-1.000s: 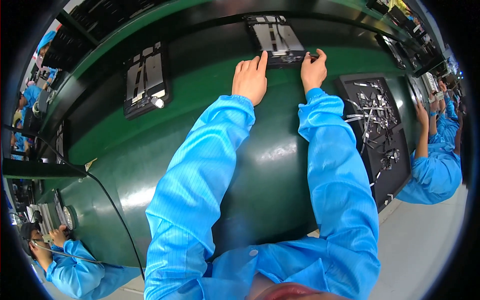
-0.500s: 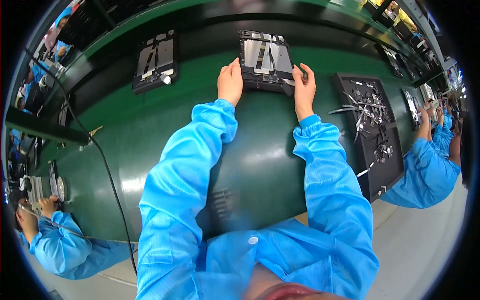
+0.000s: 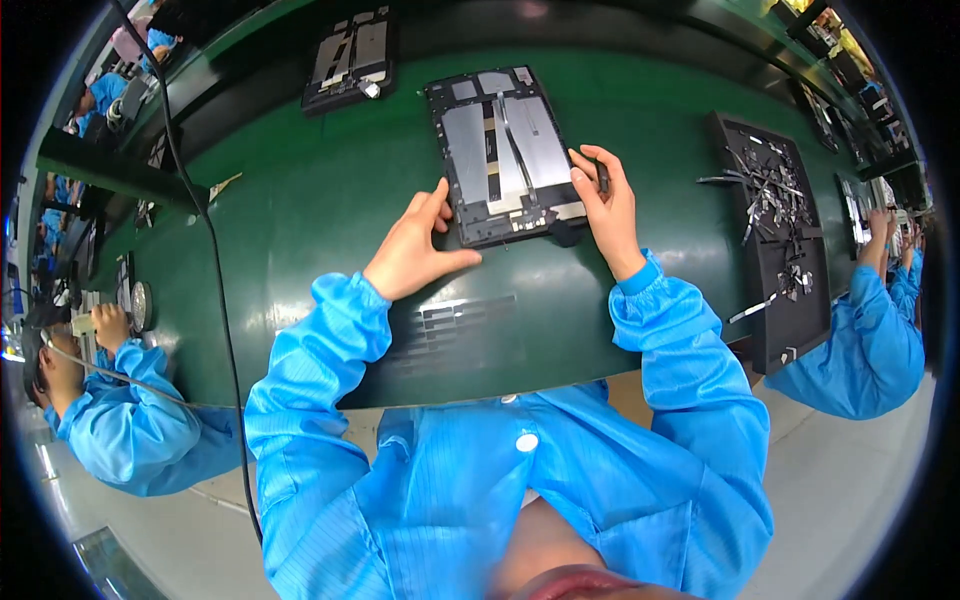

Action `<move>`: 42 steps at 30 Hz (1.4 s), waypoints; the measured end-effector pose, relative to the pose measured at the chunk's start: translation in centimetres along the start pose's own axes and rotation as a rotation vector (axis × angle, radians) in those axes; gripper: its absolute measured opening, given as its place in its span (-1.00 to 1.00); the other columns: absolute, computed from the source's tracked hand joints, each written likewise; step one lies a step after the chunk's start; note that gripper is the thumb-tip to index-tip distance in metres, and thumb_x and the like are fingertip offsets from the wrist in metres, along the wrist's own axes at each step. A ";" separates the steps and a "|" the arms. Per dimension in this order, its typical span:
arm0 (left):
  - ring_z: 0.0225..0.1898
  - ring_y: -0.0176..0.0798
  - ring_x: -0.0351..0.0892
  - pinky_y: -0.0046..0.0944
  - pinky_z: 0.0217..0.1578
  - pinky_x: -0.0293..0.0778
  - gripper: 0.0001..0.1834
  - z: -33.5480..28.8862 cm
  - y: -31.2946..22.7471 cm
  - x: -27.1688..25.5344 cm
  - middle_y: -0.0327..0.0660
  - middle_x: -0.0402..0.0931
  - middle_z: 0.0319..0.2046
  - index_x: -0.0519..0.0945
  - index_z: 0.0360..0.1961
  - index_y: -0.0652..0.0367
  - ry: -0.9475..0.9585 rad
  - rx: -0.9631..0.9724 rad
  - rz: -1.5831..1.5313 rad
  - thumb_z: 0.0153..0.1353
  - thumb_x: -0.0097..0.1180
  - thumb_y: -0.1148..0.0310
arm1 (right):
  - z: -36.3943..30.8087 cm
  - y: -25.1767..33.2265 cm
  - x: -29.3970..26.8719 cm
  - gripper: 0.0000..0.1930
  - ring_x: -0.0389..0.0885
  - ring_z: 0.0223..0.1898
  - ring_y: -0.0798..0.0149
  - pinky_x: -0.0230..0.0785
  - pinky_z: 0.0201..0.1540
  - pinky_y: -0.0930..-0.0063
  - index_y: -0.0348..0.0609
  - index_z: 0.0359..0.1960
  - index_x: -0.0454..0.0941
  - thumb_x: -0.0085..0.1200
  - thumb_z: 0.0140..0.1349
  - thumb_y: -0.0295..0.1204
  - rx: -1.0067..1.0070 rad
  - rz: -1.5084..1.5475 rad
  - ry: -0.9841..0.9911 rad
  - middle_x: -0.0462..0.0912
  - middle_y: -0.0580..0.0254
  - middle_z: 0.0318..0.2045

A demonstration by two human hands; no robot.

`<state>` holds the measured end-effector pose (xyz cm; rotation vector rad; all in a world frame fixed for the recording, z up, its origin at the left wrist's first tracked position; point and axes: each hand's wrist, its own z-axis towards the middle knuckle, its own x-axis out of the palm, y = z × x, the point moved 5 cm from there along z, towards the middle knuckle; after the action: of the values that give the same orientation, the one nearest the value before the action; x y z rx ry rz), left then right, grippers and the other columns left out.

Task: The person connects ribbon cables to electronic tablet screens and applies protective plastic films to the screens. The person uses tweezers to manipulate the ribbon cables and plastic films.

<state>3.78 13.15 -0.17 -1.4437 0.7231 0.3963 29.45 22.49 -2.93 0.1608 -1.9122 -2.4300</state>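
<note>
An opened tablet (image 3: 540, 135) lies on the green tabletop in front of me, its inside facing up with silvery panels, a dark ribbon cable and a small board along its near edge. My left hand (image 3: 415, 245) is at the tablet's near left corner, thumb and fingers apart, fingertips against the left edge. At the near right edge is my right hand (image 3: 612, 210), thumb and index finger by the frame. A small dark tool (image 3: 602, 177) is tucked in its fingers; its kind is not clear.
A second opened tablet (image 3: 350, 55) lies at the far left. To the right stands a black tray (image 3: 790, 335) with many loose cables and small parts. A black cable (image 3: 215, 270) hangs on the left. Co-workers in blue sit on both sides.
The tablet has come nearer to me along with both hands. My left hand has slid to its near corner and spread its thumb. The whole view has also shifted.
</note>
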 end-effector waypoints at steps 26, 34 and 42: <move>-0.24 -0.27 0.44 -0.28 -0.12 0.48 0.01 -2.3 0.7 -1.2 -0.20 0.40 -0.18 0.21 0.44 0.31 -0.133 0.010 -0.001 -0.03 0.49 0.38 | -0.5 1.0 2.0 -0.73 0.57 -0.31 0.57 0.40 -0.23 0.60 -0.10 0.02 0.56 0.22 0.33 -0.35 -0.038 -0.158 -0.177 0.77 0.25 -0.25; -0.24 -0.19 0.50 -0.22 -0.12 0.52 0.01 -4.3 0.3 -1.6 -0.15 0.47 -0.18 0.26 0.41 0.35 -0.085 0.006 0.000 -0.03 0.50 0.24 | -1.8 2.0 2.1 -0.77 0.52 -0.47 0.62 0.38 -0.39 0.64 -0.14 0.02 0.52 0.14 0.36 -0.48 0.007 -0.142 -0.124 0.76 0.26 -0.22; -0.35 -0.30 0.46 -0.26 -0.35 0.38 -0.45 -5.6 -5.8 1.1 -0.33 0.45 -0.36 0.64 0.05 0.11 -0.227 0.669 0.539 -0.07 0.33 0.31 | -1.2 4.6 2.5 -0.73 0.62 -0.20 0.46 0.47 -0.14 0.56 -0.19 0.10 0.45 0.08 0.39 -0.55 -0.162 -0.144 -0.091 0.72 0.16 -0.10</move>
<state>7.19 6.84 3.59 -0.5523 0.9424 0.6444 26.95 19.96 1.16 0.1906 -1.7846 -2.7184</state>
